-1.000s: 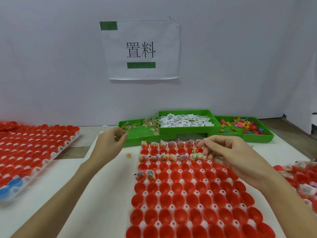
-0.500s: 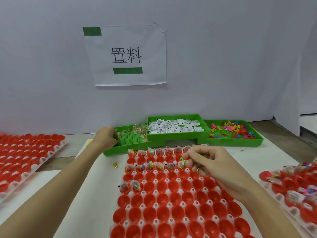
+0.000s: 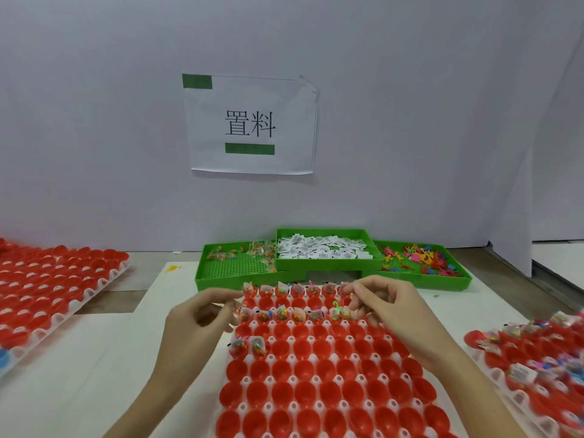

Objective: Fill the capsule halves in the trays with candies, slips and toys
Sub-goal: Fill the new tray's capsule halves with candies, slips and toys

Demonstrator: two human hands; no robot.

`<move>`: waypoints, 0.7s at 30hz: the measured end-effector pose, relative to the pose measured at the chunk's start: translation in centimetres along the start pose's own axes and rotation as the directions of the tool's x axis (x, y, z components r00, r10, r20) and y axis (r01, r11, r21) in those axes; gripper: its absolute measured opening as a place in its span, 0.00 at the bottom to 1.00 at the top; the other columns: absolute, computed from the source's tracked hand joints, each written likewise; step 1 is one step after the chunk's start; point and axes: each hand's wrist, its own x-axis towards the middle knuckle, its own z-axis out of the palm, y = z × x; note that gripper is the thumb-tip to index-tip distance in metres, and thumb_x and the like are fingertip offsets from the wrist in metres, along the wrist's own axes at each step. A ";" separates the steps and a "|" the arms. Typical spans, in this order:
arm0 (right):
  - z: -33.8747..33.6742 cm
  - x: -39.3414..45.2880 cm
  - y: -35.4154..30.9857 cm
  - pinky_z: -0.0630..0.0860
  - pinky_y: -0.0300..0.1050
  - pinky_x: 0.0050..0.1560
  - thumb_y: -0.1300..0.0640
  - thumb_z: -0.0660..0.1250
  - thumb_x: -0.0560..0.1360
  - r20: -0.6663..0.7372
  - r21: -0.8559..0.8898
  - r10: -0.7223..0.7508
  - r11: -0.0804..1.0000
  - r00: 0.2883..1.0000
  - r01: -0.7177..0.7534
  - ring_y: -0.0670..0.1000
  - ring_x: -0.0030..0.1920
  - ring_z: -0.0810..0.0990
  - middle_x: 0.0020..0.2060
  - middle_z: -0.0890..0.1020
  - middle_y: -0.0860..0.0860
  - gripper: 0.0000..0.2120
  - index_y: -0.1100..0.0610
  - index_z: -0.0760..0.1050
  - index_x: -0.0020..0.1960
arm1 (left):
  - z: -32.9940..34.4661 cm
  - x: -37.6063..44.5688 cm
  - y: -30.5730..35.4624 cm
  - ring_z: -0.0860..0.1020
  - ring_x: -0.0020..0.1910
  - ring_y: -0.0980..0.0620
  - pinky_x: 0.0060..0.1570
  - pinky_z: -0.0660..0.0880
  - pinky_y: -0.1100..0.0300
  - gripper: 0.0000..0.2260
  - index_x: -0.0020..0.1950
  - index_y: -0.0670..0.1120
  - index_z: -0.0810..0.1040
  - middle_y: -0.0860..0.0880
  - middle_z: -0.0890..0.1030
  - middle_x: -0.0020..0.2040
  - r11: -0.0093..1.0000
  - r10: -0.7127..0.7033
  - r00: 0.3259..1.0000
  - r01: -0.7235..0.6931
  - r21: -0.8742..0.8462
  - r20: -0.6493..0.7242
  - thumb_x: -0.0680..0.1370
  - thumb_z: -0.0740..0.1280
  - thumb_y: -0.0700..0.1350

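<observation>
Capsule halves (image 3: 316, 371) in centre tray (image 3: 245, 380): two far rows filled, third row started. Left hand (image 3: 197, 314) pinches candy packet (image 3: 235, 308); right hand (image 3: 387, 306) curled, contents unclear. Next: drop into third-row cup.

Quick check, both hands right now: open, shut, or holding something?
Left hand: fingers pinch a clear candy packet at the tray's left edge.
Right hand: fingers curled over the filled capsule halves; whether it holds anything cannot be told.
</observation>
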 end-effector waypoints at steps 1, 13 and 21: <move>0.2 0.1 0.1 0.76 0.35 0.34 0.61 0.67 0.82 -0.025 -0.040 -0.029 0.999 0.999 0.028 0.48 0.37 0.83 0.38 0.86 0.54 0.09 0.56 0.85 0.50 | 0.0 -0.8 0.1 0.83 0.32 0.52 0.38 0.77 0.70 0.15 0.47 0.57 0.86 0.46 0.85 0.36 1.000 0.005 1.000 -0.005 -0.019 0.000 0.78 0.71 0.35; 2.3 12.1 0.0 0.73 0.39 0.51 0.58 0.69 0.81 -0.157 -0.642 -0.156 0.767 0.975 0.020 0.46 0.46 0.79 0.50 0.85 0.51 0.08 0.57 0.83 0.57 | 0.4 -2.0 -1.2 0.83 0.40 0.53 0.44 0.80 0.61 0.16 0.47 0.62 0.85 0.54 0.86 0.43 0.997 -0.037 0.991 0.028 -0.069 -0.128 0.79 0.72 0.38; 3.0 18.0 -0.2 0.74 0.45 0.59 0.52 0.78 0.73 -0.024 -0.786 0.143 0.609 0.989 -0.106 0.54 0.60 0.81 0.61 0.84 0.55 0.15 0.59 0.85 0.56 | 0.3 -2.0 -1.2 0.84 0.41 0.54 0.43 0.80 0.64 0.14 0.47 0.59 0.85 0.55 0.86 0.43 0.997 -0.028 0.990 0.017 -0.080 -0.138 0.78 0.72 0.37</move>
